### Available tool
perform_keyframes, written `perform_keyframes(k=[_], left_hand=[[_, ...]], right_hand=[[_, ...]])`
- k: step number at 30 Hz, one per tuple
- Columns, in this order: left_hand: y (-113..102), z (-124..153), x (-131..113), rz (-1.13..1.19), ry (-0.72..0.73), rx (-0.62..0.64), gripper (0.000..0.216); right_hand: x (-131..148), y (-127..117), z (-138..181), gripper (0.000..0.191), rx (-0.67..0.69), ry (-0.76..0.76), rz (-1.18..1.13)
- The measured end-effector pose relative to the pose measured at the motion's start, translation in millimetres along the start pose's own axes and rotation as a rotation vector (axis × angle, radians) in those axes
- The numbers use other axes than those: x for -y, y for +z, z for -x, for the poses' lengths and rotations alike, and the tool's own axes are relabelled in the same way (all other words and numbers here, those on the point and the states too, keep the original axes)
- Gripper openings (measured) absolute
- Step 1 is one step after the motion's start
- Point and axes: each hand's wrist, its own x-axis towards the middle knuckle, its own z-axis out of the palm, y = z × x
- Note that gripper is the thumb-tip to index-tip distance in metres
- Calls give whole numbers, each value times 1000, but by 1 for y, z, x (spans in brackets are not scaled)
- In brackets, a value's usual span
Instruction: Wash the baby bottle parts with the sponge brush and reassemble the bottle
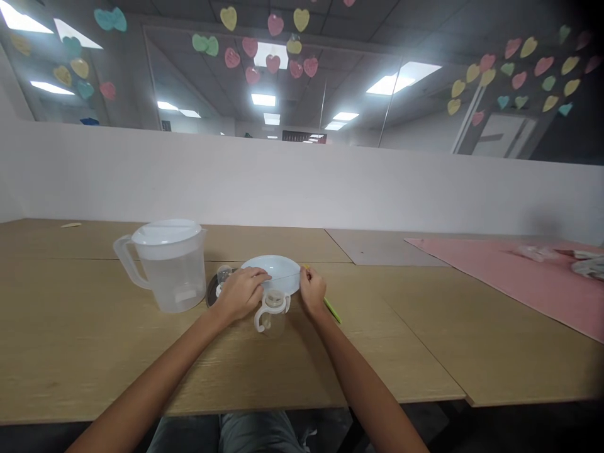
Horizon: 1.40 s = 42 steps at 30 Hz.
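Note:
A white bowl [276,264] sits on the table in front of me. My left hand [243,292] is at its left side, fingers together and bent, fingertips over the near rim. My right hand [312,290] is closed in a pinch at the bowl's right edge, a small yellow thing [306,267] showing at the fingertips. A thin line runs across the bowl between both hands; its kind is unclear. Just below the bowl stands a small clear cup with a white handled collar [274,307]. Partly behind my left hand are a dark round dish [212,291] and a small clear rounded piece [224,274].
A lidded translucent pitcher [177,270] stands on the left. A bright green stick [333,311] lies beside my right wrist. Pink cloth [523,277] covers the right side, with pale gloves or fabric [589,265] on it. A low white wall [283,182] borders the table's back.

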Motion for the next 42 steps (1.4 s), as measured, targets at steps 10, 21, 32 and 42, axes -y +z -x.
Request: perform_keyframes(k=[10, 21, 32, 42], left_hand=[[30, 31, 78, -392, -333, -77, 33], [45, 35, 76, -245, -580, 67, 26], [24, 28, 63, 15, -491, -523, 29], [23, 5, 9, 122, 63, -563, 27]], right_hand=[[-3, 1, 1, 45, 34, 31, 108], [-2, -1, -1, 35, -21, 43, 34], [7, -8, -3, 33, -17, 118, 76], [34, -34, 11, 32, -194, -510, -131]])
